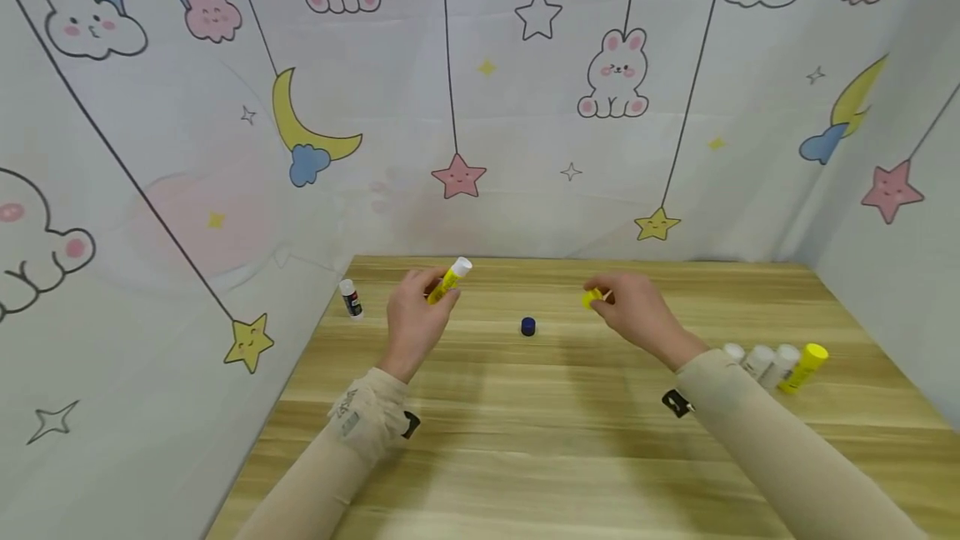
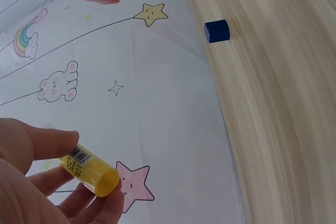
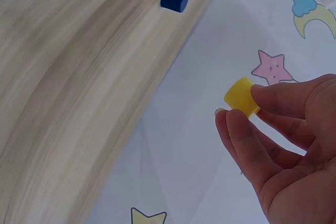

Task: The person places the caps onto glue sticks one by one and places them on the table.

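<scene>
Table [image 1: 525, 457] passable between sleeves [image 1: 337, 457] — blue cap [image 1: 528, 327] obstructs beyond

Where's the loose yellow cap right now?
In the head view, the loose yellow cap is right of centre, pinched in the right hand, above and right of the blue cap on the table.

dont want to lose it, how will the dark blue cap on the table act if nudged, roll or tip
The dark blue cap would probably slide rather than roll, since it stands on end on the table. Tipping seems unlikely, as it looks short and squat. If knocked over, its round side might let it roll.
</scene>
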Available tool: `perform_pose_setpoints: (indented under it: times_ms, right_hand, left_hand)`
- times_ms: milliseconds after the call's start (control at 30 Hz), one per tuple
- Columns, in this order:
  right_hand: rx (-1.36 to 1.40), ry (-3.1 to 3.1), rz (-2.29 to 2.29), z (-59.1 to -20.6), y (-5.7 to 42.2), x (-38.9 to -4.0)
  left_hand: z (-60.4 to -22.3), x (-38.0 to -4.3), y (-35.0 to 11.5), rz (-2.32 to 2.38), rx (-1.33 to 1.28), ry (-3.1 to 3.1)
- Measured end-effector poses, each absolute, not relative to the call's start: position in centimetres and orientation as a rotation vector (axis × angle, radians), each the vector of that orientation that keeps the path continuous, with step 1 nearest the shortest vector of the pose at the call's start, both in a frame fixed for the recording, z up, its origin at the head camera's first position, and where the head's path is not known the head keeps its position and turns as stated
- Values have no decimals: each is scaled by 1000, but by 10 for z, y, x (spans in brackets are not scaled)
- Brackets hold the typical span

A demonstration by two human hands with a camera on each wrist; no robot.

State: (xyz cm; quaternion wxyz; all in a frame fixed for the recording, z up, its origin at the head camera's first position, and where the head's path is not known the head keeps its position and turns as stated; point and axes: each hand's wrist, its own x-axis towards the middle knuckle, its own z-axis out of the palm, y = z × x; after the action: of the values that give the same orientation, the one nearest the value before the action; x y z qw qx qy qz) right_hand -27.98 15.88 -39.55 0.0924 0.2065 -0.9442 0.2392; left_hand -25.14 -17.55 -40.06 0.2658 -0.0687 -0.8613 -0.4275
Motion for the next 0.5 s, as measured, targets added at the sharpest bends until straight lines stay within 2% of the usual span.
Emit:
perform_pose_setpoints:
  times_ms: [500]
  right_hand:
    - [552,-2752,797,-378,144,-264]
  left_hand:
    - [-405,-256,-157,-1211,-212,-2320]
